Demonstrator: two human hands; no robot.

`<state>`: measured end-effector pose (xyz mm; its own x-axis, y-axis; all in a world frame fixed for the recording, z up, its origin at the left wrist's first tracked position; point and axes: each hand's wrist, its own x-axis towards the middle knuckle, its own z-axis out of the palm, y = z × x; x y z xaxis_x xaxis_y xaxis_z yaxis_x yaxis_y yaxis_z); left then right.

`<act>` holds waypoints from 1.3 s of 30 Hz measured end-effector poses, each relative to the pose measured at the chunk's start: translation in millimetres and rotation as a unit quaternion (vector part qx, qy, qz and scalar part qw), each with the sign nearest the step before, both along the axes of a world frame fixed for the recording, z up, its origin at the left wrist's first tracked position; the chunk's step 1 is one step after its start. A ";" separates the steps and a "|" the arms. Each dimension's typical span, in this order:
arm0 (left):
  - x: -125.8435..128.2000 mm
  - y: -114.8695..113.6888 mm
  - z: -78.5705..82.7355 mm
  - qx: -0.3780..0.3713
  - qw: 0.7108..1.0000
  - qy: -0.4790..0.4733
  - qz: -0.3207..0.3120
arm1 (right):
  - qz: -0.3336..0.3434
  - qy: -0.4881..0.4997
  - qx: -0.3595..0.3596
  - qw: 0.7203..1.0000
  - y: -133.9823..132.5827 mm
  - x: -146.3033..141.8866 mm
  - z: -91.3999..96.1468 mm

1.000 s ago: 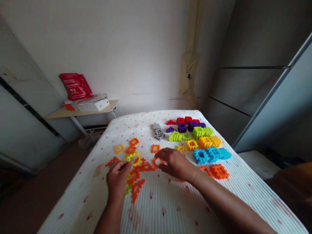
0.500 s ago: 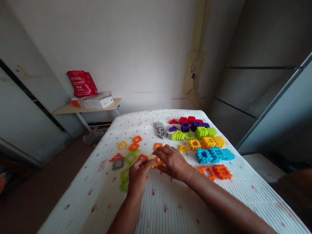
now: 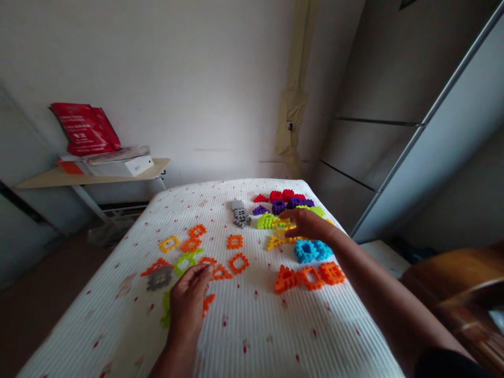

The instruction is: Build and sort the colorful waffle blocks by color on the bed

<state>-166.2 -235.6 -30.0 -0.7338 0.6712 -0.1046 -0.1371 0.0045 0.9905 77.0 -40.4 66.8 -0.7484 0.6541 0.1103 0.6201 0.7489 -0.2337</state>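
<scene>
head view, as i watch it from afar. left hand (image 3: pixel 188 300): fingers (image 3: pixel 199 273) half curled and loosely apart, with nothing i can see in their hold; their tips sit just beside a lime ring (image 3: pixel 185 263) and an orange triangle (image 3: pixel 219 272). an orange wedge (image 3: pixel 208 303) touches the hand's edge on the side toward the right hand, and a lime piece (image 3: pixel 166 311) lies just left of the palm. a grey square (image 3: pixel 159 278) lies near the fingers, to their left. right hand (image 3: pixel 311 224): fingers (image 3: pixel 293 219) stretched out, fairly flat, tips over a yellow piece (image 3: pixel 282 226); whether they grip it i cannot tell. below these fingers lie blue blocks (image 3: pixel 306 252) and a row of orange pieces (image 3: pixel 309 278); beyond them, red blocks (image 3: pixel 276 196), purple blocks (image 3: pixel 279 207) and a grey stack (image 3: pixel 239 214). all lie on a white mattress (image 3: pixel 98 325) with red flecks. well past the fingers, to the left, a shelf (image 3: pixel 90 177) holds a white box (image 3: pixel 126 167) and a red bag (image 3: pixel 84 128).
</scene>
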 end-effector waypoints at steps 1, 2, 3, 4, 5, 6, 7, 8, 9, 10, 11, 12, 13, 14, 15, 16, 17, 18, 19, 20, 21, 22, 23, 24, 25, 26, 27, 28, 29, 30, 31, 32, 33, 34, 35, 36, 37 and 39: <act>-0.5 0.0 -0.5 0.001 1.000 -0.002 0.002 | -0.023 -0.019 -0.009 1.000 10.7 7.7 1.2; -0.8 0.0 -1.2 0.003 1.000 -0.003 0.003 | -0.039 -0.040 -0.015 0.998 19.0 13.2 1.7; -1.1 0.0 -2.0 0.002 1.000 -0.003 0.004 | -0.048 -0.066 -0.017 0.996 24.8 16.6 1.4; -1.5 0.0 -3.0 0.001 1.000 -0.001 0.005 | -0.052 -0.094 -0.016 0.994 28.3 18.3 0.6; -1.9 0.1 -4.1 -0.002 1.000 0.002 0.004 | -0.052 -0.119 -0.015 0.991 30.1 18.7 -0.8; -2.4 0.2 -5.3 -0.004 1.000 0.006 0.002 | -0.050 -0.139 -0.013 0.989 30.6 18.1 -2.4; -2.9 0.5 -6.5 -0.005 1.000 0.010 0.001 | -0.050 -0.153 -0.012 0.987 30.6 17.1 -4.3; -3.5 0.7 -7.6 -0.005 1.000 0.012 0.000 | -0.049 -0.162 -0.011 0.986 30.4 16.0 -6.1; -4.1 1.1 -8.5 -0.005 1.000 0.013 -0.001 | -0.050 -0.166 -0.012 0.985 30.4 15.0 -8.0; -4.6 1.4 -9.3 -0.005 1.000 0.015 -0.001 | -0.051 -0.167 -0.012 0.985 30.8 14.4 -9.8; -5.0 1.6 -9.9 -0.005 1.000 0.016 -0.001 | -0.052 -0.170 -0.012 0.984 31.7 14.1 -11.4; -5.4 1.8 -10.3 -0.004 1.000 0.017 -0.002 | -0.052 -0.173 -0.013 0.983 32.8 14.1 -12.9; -5.7 1.9 -10.7 -0.003 1.000 0.018 -0.002 | -0.052 -0.176 -0.015 0.983 34.1 14.3 -14.3; -5.9 1.9 -11.0 -0.003 1.000 0.018 -0.002 | -0.053 -0.179 -0.016 0.982 35.4 14.6 -15.5; -6.1 1.8 -11.3 -0.002 1.000 0.019 -0.002 | -0.053 -0.182 -0.018 0.982 36.4 14.9 -16.5; -6.2 1.7 -11.6 -0.001 1.000 0.019 -0.002 | -0.052 -0.183 -0.018 0.982 37.2 15.2 -17.4; -6.2 1.5 -11.9 -0.001 1.000 0.019 -0.003 | -0.052 -0.184 -0.019 0.981 37.7 15.4 -18.1; -6.3 1.4 -12.1 -0.002 1.000 0.020 -0.002 | -0.051 -0.184 -0.019 0.981 37.9 15.6 -18.9; -6.2 1.4 -12.2 -0.003 1.000 0.020 -0.002 | -0.049 -0.183 -0.019 0.982 37.9 15.8 -19.6; -6.2 1.4 -12.3 -0.004 1.000 0.020 -0.002 | -0.047 -0.182 -0.020 0.982 37.9 15.9 -20.4; -6.1 1.5 -12.2 -0.004 1.000 0.020 0.000 | -0.045 -0.180 -0.021 0.982 37.8 16.1 -21.3; -5.9 1.7 -11.9 -0.004 1.000 0.020 0.001 | -0.042 -0.179 -0.022 0.983 37.9 16.2 -22.3; -5.7 1.8 -11.5 -0.003 1.000 0.021 0.002 | -0.039 -0.176 -0.022 0.983 38.1 16.4 -23.3; -5.5 1.9 -11.0 -0.003 1.000 0.022 0.003 | -0.037 -0.174 -0.023 0.984 38.4 16.6 -24.3; -5.3 1.8 -10.4 -0.003 1.000 0.023 0.003 | -0.035 -0.172 -0.024 0.984 38.7 16.7 -25.2; -5.1 1.7 -9.8 -0.004 1.000 0.026 0.004 | -0.034 -0.169 -0.025 0.985 39.0 16.9 -26.0; -4.9 1.4 -9.3 -0.006 1.000 0.028 0.003 | -0.033 -0.167 -0.026 0.985 39.3 17.0 -26.7; -4.8 1.1 -9.0 -0.007 0.999 0.031 0.000 | -0.032 -0.166 -0.027 0.985 39.4 17.1 -27.1; -4.9 0.8 -8.8 -0.007 0.999 0.034 -0.002 | -0.031 -0.164 -0.029 0.986 39.4 17.2 -27.4; -5.0 0.6 -8.8 -0.006 0.999 0.036 -0.003 | -0.030 -0.163 -0.030 0.986 39.2 17.3 -27.5; -5.3 0.4 -9.1 -0.005 0.999 0.037 -0.003 | -0.030 -0.161 -0.032 0.986 39.0 17.3 -27.5; -5.6 0.4 -9.5 -0.003 0.999 0.037 -0.002 | -0.030 -0.160 -0.033 0.986 38.8 17.4 -27.4; -6.0 0.7 -9.9 -0.002 0.999 0.035 -0.001 | -0.031 -0.159 -0.034 0.986 38.5 17.4 -27.3; -6.2 1.1 -10.2 -0.001 0.999 0.033 0.000 | -0.033 -0.158 -0.035 0.986 38.4 17.4 -27.1; -6.1 1.5 -10.3 -0.001 1.000 0.030 -0.001 | -0.034 -0.157 -0.036 0.986 38.4 17.5 -26.7; -5.6 1.9 -10.1 -0.001 1.000 0.028 -0.001 | -0.034 -0.156 -0.037 0.987 38.5 17.6 -26.2; -4.7 2.1 -9.3 0.000 1.000 0.027 0.001 | -0.035 -0.152 -0.038 0.987 38.8 17.8 -25.4; -2.4 1.4 -6.1 0.001 1.000 0.030 0.009 | -0.040 -0.137 -0.042 0.989 39.4 18.7 -22.7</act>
<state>-168.6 -234.2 -36.1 -0.7509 0.6578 -0.0586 -0.0780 -0.0002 0.9970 95.8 -1.0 44.1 -0.6884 0.7102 -0.1475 0.7250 0.6803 -0.1079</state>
